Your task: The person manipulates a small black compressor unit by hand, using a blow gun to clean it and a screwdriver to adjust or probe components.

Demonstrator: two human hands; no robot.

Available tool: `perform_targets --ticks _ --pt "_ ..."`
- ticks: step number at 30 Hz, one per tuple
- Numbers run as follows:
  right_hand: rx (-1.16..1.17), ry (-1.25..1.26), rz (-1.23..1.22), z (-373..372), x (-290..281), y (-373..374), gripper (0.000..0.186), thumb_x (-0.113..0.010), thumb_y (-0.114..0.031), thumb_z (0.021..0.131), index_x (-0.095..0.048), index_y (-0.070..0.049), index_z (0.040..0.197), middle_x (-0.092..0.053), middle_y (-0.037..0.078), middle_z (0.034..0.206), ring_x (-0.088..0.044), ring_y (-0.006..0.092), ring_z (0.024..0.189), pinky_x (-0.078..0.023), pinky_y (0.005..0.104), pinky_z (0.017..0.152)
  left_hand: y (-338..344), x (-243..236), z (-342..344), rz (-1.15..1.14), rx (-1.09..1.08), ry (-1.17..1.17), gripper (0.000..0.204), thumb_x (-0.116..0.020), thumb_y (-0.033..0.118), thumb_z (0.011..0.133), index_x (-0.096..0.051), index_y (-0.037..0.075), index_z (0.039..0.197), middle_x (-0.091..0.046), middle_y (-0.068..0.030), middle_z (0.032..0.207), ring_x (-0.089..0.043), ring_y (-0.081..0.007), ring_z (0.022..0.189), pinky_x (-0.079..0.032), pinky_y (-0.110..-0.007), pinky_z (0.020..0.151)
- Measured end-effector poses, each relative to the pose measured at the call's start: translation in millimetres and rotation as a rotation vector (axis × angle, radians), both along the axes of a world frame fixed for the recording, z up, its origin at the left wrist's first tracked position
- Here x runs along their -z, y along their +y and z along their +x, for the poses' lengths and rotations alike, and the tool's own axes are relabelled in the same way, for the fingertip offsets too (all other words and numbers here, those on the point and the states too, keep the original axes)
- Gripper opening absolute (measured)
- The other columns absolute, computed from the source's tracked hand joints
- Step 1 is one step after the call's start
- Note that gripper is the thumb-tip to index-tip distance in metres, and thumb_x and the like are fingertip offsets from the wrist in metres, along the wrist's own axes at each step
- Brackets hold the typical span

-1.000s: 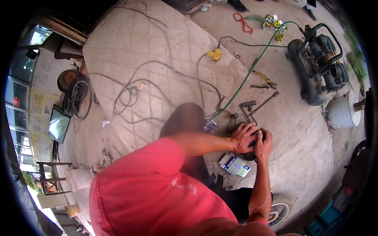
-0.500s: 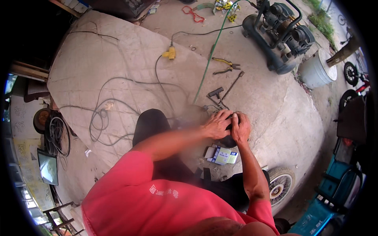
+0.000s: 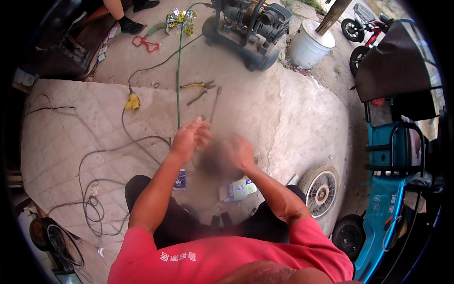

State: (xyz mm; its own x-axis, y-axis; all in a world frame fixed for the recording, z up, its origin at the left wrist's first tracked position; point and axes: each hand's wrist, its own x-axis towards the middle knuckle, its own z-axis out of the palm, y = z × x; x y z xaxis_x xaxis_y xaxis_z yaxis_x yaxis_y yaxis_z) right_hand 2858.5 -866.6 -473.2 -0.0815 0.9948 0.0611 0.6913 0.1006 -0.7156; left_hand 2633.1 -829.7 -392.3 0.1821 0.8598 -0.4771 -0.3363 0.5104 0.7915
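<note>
My left hand (image 3: pixel 190 137) is raised off the ground with its fingers loosely apart and nothing visible in them. Smeared by motion, my right hand (image 3: pixel 240 152) is at the right side of a dark rounded thing (image 3: pixel 213 158), also blurred, so its kind and the grip on it cannot be made out. Just beyond my left fingertips lies a thin metal rod tool (image 3: pixel 216 102). Yellow-handled pliers (image 3: pixel 196 86) lie farther off, their handles spread. Between my knees is a small white, green and blue carton (image 3: pixel 239 190); a blue packet (image 3: pixel 179 180) shows beside my left forearm.
A green hose (image 3: pixel 178 80) runs to an air compressor (image 3: pixel 246 40). A black cable with a yellow connector (image 3: pixel 133 101) loops across the left floor. On the right are a spoked wheel (image 3: pixel 321 191), a white bucket (image 3: pixel 309 45) and a blue vehicle (image 3: pixel 385 208). Another person's foot (image 3: pixel 131 26) is at the back left.
Both hands were together on the dark thing; now my left hand has come away and lifted to its left. The view has swung right, and another person's leg has come into sight.
</note>
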Motion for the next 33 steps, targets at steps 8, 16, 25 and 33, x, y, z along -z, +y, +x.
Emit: perform_targets --ticks 8,16,25,33 --pt "-0.014 0.048 0.041 -9 -9 3 0.029 -0.067 -0.036 0.097 -0.074 -0.008 0.102 -0.071 0.016 0.103 -0.067 0.0380 0.102 -0.052 0.0481 0.091 2 11 -14 0.052 -0.057 0.008 0.019 -0.060 0.021 0.106 -0.069 0.005 0.110 -0.074 -0.0080 0.086 -0.068 -0.0135 0.063 -0.051 -0.027 0.051" --pt "-0.010 0.006 -0.012 -5 -3 3 0.031 -0.068 -0.037 0.097 -0.074 -0.008 0.104 -0.070 0.015 0.105 -0.066 0.0374 0.103 -0.053 0.0472 0.091 10 -7 -19 0.054 -0.252 -0.176 0.053 -0.049 0.054 0.109 -0.069 0.006 0.114 -0.075 -0.0083 0.091 -0.064 -0.0170 0.064 -0.048 -0.031 0.056" --pt "0.001 0.047 -0.030 -7 8 2 0.032 -0.067 -0.037 0.098 -0.072 -0.007 0.108 -0.069 0.015 0.112 -0.064 0.0377 0.111 -0.050 0.0468 0.097 22 -16 -45 0.187 -0.342 -0.294 0.023 -0.059 0.028 0.106 -0.069 0.009 0.116 -0.075 -0.0059 0.096 -0.063 -0.0157 0.069 -0.049 -0.033 0.061" --pt "-0.007 0.041 -0.012 -10 6 1 0.033 -0.066 -0.038 0.097 -0.073 -0.008 0.109 -0.070 0.015 0.113 -0.064 0.0375 0.112 -0.050 0.0479 0.098 22 -14 -47 0.186 -0.386 -0.268 0.013 -0.066 0.015 0.101 -0.069 0.010 0.113 -0.073 -0.0051 0.094 -0.062 -0.0142 0.068 -0.049 -0.032 0.060"
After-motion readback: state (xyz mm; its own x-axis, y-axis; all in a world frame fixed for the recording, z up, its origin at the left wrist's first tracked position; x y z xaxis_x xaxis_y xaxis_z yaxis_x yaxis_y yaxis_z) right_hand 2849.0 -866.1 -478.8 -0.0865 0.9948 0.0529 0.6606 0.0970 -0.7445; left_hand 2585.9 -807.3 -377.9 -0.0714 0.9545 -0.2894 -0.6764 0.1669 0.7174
